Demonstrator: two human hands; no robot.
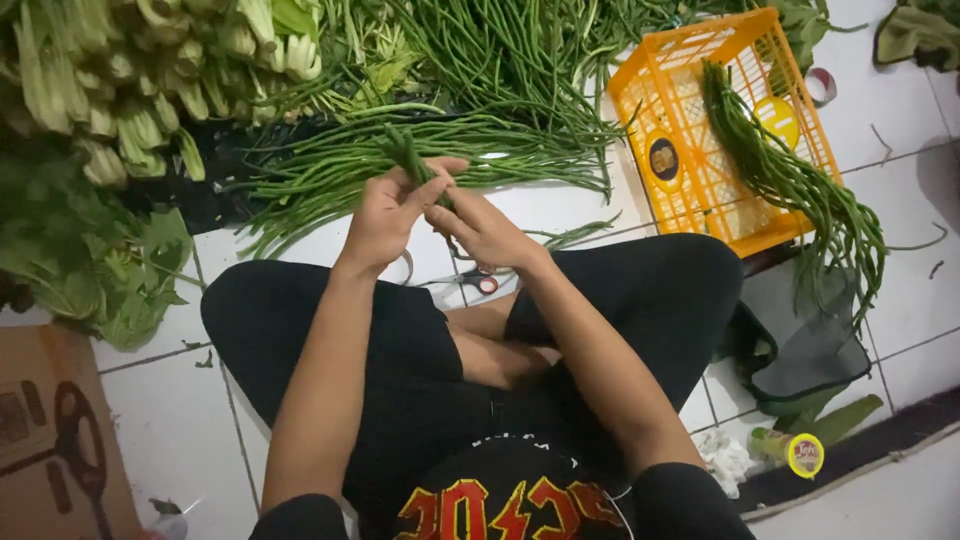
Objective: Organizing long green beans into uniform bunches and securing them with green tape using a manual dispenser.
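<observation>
Green long-bean bundle, upright, gripped above lap.

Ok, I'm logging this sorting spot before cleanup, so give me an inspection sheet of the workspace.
Surface: white tiled floor; the person sits cross-legged on it.
Job's things: small bunch of long beans held in both hands; loose long beans pile ahead.
Clutter: scissors by the knees, orange crate with a bean bundle draped over it, tape roll, cardboard, dark cloth.
Grippers: left hand and right hand both closed on the bunch.
Cables: nothing seen.
Surroundings: leafy greens at the left.
</observation>
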